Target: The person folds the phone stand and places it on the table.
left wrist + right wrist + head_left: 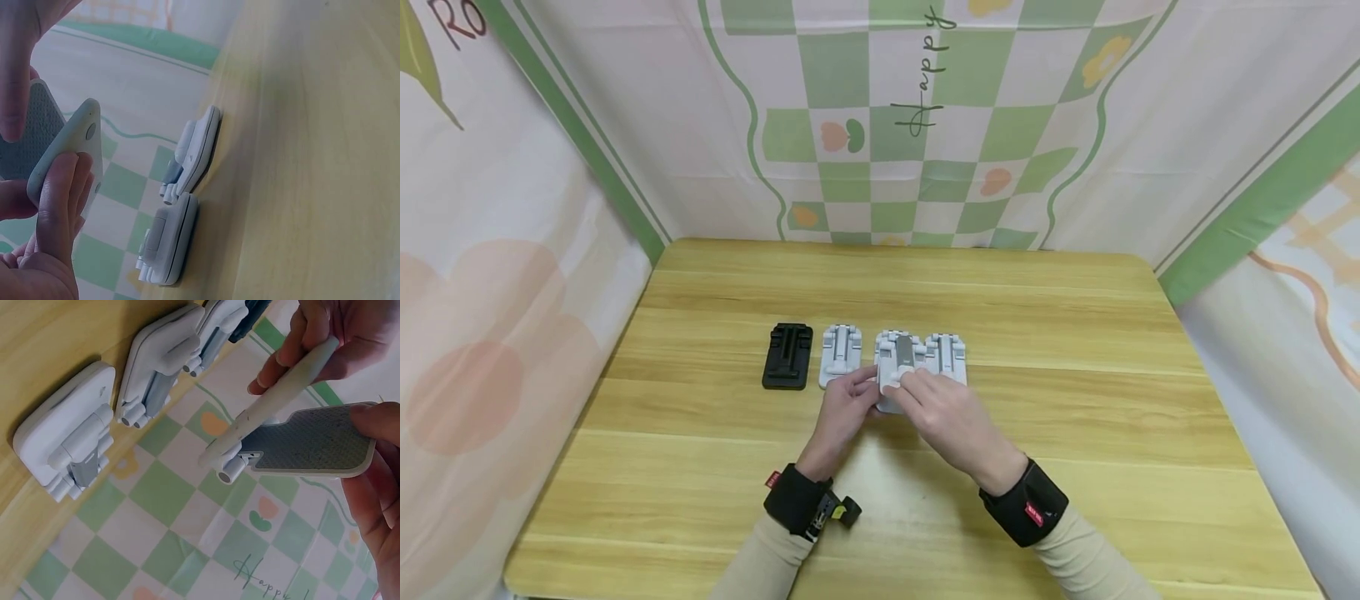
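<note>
Both hands are on a white folding phone stand (pixel 269 403), held above the table and partly unfolded. Its base and its grey-padded plate (pixel 312 440) stand apart at an angle, joined at the hinge end. My left hand (pixel 847 412) grips the base, with fingers (pixel 56 200) flat along its outer face, which has small round pads. My right hand (pixel 951 421) pinches the free end of the padded plate between thumb and fingers. In the head view the right hand hides part of the stand.
Three folded white stands lie on the wooden table (pixel 1075 400): one at the right (pixel 946 354), one at the left (pixel 841 354), and a middle one (pixel 156 369) behind the held stand. A black stand (pixel 787 357) lies farthest left. Patterned curtain (pixel 910 175) borders the table's back.
</note>
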{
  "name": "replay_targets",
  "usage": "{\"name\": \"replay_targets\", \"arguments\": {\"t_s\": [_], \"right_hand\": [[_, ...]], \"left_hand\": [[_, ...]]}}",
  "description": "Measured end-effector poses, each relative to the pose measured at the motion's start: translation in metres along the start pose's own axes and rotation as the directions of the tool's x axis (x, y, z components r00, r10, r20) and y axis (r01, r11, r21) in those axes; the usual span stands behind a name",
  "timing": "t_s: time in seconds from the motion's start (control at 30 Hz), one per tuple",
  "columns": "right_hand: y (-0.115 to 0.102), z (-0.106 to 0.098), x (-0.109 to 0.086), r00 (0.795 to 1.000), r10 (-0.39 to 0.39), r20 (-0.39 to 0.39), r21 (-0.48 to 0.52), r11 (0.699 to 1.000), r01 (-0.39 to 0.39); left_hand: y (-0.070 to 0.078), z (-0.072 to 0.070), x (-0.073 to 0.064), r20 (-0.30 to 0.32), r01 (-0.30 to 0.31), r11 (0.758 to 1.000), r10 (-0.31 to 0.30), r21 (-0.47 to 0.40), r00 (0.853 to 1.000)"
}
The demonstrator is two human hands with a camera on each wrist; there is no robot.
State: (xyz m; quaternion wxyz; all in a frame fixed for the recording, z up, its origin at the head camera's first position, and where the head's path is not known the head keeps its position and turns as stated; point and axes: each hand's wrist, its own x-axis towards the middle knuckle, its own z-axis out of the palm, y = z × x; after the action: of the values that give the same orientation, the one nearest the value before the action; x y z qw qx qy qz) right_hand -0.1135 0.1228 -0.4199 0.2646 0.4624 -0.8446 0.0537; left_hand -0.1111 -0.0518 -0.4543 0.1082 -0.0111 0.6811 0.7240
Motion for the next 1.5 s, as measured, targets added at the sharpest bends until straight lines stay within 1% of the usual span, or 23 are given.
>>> {"name": "replay_targets", "arguments": {"t_s": [0.2, 0.33, 0.53, 0.7, 0.8, 0.87, 0.93, 1.0, 1.07, 1.13, 1.2, 1.23, 1.3, 1.37, 1.43, 1.5], "right_hand": [[-0.003, 0.004, -0.002, 1.0, -0.006, -0.001, 0.0, 1.0, 0.006], [-0.004, 0.005, -0.003, 1.0, -0.009, 0.001, -0.002, 1.0, 0.009], [-0.005, 0.007, -0.004, 1.0, -0.009, 0.005, -0.007, 1.0, 0.009], [-0.003, 0.009, -0.004, 1.0, -0.004, -0.007, 0.002, 1.0, 0.004], [-0.002, 0.01, -0.003, 0.999, 0.009, -0.038, 0.05, 0.999, -0.007], [0.0, 0.011, -0.001, 0.997, 0.023, -0.079, 0.1, 0.995, -0.015], [0.003, 0.012, 0.0, 0.99, 0.05, -0.132, 0.169, 0.985, -0.027], [0.006, 0.014, 0.001, 0.98, 0.091, -0.179, 0.245, 0.968, -0.045], [0.01, 0.016, 0.001, 0.965, 0.157, -0.21, 0.33, 0.94, -0.081], [0.015, 0.017, 0.0, 0.946, 0.249, -0.208, 0.406, 0.902, -0.147], [0.019, 0.018, -0.001, 0.916, 0.359, -0.18, 0.474, 0.847, -0.239], [0.02, 0.018, -0.002, 0.897, 0.416, -0.153, 0.503, 0.814, -0.291], [0.023, 0.019, -0.004, 0.849, 0.521, -0.084, 0.551, 0.734, -0.396], [0.025, 0.02, -0.005, 0.794, 0.608, -0.006, 0.59, 0.644, -0.488], [0.027, 0.022, -0.007, 0.74, 0.668, 0.08, 0.62, 0.548, -0.562], [0.028, 0.023, -0.008, 0.689, 0.705, 0.168, 0.635, 0.457, -0.623]], "left_hand": [[0.002, -0.001, 0.001, -0.008, 0.005, 1.0, -0.005, 0.01, 1.0], [0.003, 0.0, 0.001, -0.009, 0.008, 1.0, -0.008, -0.005, 1.0], [0.002, -0.001, 0.0, -0.006, -0.004, 1.0, 0.004, -0.014, 1.0], [0.003, -0.001, 0.001, -0.007, -0.01, 1.0, 0.01, -0.014, 1.0], [0.002, -0.001, 0.001, -0.007, -0.01, 1.0, 0.009, -0.012, 1.0], [0.002, -0.002, 0.001, -0.009, -0.006, 1.0, 0.006, -0.015, 1.0], [0.002, -0.002, 0.001, -0.009, -0.002, 1.0, 0.002, -0.024, 1.0], [0.001, -0.002, 0.001, -0.014, 0.004, 1.0, -0.004, -0.025, 1.0], [0.002, -0.002, 0.001, -0.018, 0.007, 1.0, -0.007, -0.023, 1.0], [0.002, -0.002, 0.001, -0.019, 0.009, 1.0, -0.009, -0.02, 1.0], [0.003, -0.002, 0.0, -0.02, 0.01, 1.0, -0.01, -0.016, 1.0], [0.003, -0.002, 0.0, -0.019, 0.011, 1.0, -0.011, -0.018, 1.0], [0.003, -0.002, 0.0, -0.014, 0.013, 1.0, -0.013, -0.026, 1.0], [0.002, -0.002, 0.0, -0.011, 0.012, 0.999, -0.013, -0.033, 1.0], [0.001, -0.001, 0.0, -0.01, 0.011, 0.999, -0.011, -0.04, 1.0], [0.001, -0.001, 0.0, -0.012, 0.007, 0.999, -0.008, -0.04, 1.0]]}}
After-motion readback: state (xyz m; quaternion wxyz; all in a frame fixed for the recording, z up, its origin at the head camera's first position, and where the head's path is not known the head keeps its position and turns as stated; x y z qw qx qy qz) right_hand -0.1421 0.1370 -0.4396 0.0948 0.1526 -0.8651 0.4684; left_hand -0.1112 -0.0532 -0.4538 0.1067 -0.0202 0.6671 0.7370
